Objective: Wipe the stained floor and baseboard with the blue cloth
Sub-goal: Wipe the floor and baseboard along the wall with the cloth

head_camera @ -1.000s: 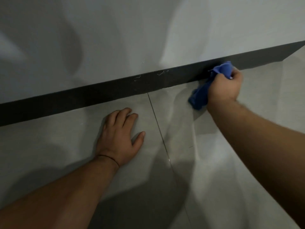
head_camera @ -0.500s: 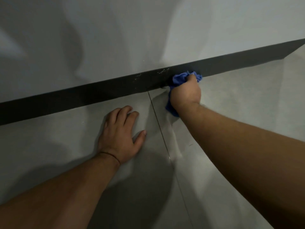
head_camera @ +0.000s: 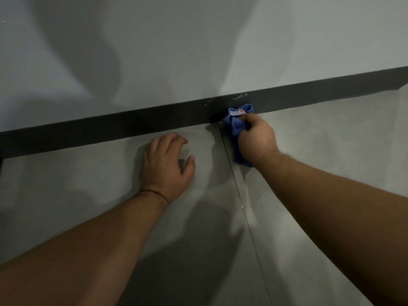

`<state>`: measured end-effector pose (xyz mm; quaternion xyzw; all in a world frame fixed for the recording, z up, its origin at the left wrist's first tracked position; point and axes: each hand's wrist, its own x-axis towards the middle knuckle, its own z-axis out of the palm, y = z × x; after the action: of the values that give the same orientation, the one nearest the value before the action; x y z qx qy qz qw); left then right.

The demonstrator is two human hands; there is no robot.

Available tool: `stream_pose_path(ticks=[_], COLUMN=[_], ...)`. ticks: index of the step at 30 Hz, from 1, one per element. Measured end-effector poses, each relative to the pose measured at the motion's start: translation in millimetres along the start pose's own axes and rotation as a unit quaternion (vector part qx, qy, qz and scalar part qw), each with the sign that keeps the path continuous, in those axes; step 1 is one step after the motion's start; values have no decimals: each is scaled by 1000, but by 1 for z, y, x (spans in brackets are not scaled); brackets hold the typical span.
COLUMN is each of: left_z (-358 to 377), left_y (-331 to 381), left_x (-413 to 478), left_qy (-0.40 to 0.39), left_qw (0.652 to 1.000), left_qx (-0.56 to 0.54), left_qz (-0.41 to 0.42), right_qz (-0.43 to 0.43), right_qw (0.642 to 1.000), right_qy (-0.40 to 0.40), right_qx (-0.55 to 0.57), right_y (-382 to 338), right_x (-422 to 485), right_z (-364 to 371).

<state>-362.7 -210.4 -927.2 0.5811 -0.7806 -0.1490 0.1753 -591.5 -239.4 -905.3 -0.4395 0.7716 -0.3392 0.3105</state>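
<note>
Since a second ago the right hand (head_camera: 257, 138) has slid left along the baseboard (head_camera: 110, 127), fingers bunched around the blue cloth (head_camera: 235, 123), which now presses where baseboard meets floor (head_camera: 331, 140) (right at the tile seam). The left hand (head_camera: 166, 164) rests on the floor, fingers loosely spread. Pale specks (head_camera: 239, 97) sit higher; a low pass could miss them.
</note>
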Motion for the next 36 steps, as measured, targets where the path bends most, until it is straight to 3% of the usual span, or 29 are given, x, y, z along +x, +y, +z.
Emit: stream_pose_path(ticks=[2, 5, 10, 14, 18, 21, 25, 30, 36], left_z=[-7, -5, -3, -4, -6, -7, -9, -10, -9], left_y=[-17, -32, -32, -31, -30, -30, -30, -29, -28], left_x=[-1, -8, -5, -4, -2, -3, -2, -2, -1], left_qy=[11, -18, -35, -43, -40, -52, -61, -69, -77], left_qw=[999, 998, 997, 996, 997, 995, 994, 994, 994], left_qx=[19, 55, 67, 78, 70, 79, 84, 82, 75], left_qz=[-34, -27, -12, -13, -15, -17, -17, -21, -33], right_qz=[44, 132, 87, 28, 1, 11, 72, 48, -2], right_qw=[991, 935, 911, 950, 988, 981, 944, 967, 997], right_qy=[49, 138, 130, 67, -36, 25, 134, 119, 6], right_qx=[118, 297, 381, 302, 152, 195, 293, 222, 75], right_y=[3, -1, -34, -59, -65, -59, -48, -59, -64], right_x=[1, 3, 8, -14, -27, -23, -8, -13, -20], right_z=[-10, -22, -7, 37, 61, 56, 38, 71, 92])
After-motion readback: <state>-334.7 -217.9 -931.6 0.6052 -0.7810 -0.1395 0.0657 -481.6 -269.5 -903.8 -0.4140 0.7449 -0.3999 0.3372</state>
